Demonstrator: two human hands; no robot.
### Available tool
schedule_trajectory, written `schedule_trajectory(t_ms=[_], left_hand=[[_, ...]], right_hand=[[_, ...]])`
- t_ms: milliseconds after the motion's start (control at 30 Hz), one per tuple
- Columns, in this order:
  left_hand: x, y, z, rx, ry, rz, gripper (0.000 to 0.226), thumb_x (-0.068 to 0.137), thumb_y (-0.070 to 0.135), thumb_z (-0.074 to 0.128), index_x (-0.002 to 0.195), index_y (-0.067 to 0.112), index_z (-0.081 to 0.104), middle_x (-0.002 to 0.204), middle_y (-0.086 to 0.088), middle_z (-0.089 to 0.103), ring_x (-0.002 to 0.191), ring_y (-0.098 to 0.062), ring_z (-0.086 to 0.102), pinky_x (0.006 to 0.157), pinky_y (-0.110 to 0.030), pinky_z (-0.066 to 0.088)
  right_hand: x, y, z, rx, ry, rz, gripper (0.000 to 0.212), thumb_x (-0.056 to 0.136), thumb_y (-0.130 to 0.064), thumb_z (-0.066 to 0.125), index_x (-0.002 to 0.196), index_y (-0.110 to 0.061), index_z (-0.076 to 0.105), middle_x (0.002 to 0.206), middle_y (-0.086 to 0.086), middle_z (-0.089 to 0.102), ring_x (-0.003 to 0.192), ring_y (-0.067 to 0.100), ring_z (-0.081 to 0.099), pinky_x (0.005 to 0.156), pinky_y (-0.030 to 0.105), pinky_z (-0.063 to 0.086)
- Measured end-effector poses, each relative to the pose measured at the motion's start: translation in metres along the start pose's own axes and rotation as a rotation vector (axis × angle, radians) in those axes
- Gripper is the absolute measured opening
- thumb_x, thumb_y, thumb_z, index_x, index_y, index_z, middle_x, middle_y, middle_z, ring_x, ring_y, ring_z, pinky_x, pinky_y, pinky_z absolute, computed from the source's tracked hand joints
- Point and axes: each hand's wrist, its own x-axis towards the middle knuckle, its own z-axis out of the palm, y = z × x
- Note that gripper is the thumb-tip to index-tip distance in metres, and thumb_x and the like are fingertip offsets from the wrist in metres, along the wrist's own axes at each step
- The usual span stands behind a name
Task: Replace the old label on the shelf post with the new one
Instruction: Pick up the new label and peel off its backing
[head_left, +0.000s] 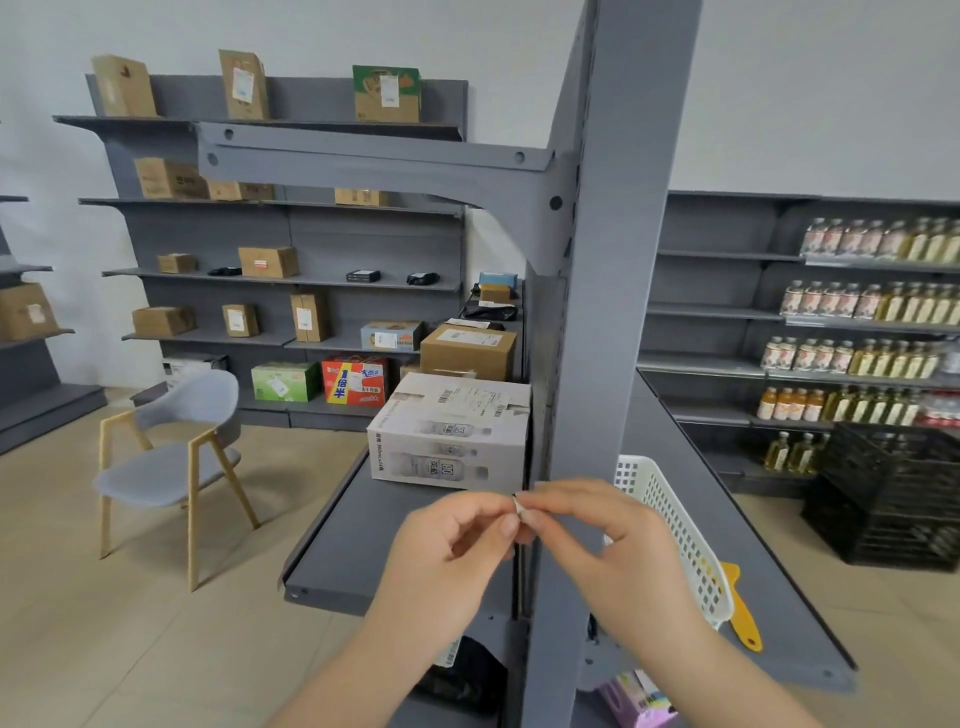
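Observation:
A tall grey shelf post (618, 291) rises through the middle of the view. In front of its lower part, my left hand (457, 545) and my right hand (613, 545) meet fingertip to fingertip. Between them they pinch a small white label (518, 506), seen edge-on and mostly hidden by the fingers. I cannot tell whether it is the old label or the new one. No label shows on the visible face of the post.
A white bottle carton (447, 431) sits on the grey shelf (337, 561) left of the post. A white plastic basket (675, 525) and an orange scraper handle (743, 613) lie on the right shelf. A grey chair (171, 457) stands left; black crates (888, 493) right.

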Motion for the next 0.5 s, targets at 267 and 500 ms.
schedule_trajectory(t_ms=[267,500], left_hand=[[0.0031,0.0050,0.0100,0.016,-0.013,0.002,0.027,0.088,0.006,0.063,0.082,0.030,0.074,0.078,0.008,0.077,0.070,-0.002,0.068,0.070,-0.014,0.053],[0.0042,0.0009,0.0117,0.024,-0.021,-0.010,0.020,0.089,0.010,0.062,0.084,0.024,0.076,0.081,0.004,0.077,0.072,-0.012,0.070,0.074,-0.023,0.057]], right_hand=[[-0.0036,0.0075,-0.0087,-0.058,0.027,-0.070,0.017,0.079,-0.022,0.070,0.094,-0.029,0.075,0.092,-0.021,0.072,0.095,0.001,0.064,0.084,0.009,0.045],[-0.0048,0.0093,-0.0092,-0.114,0.039,-0.117,0.020,0.082,-0.031,0.062,0.094,-0.025,0.075,0.089,-0.016,0.072,0.094,-0.001,0.062,0.084,0.008,0.044]])
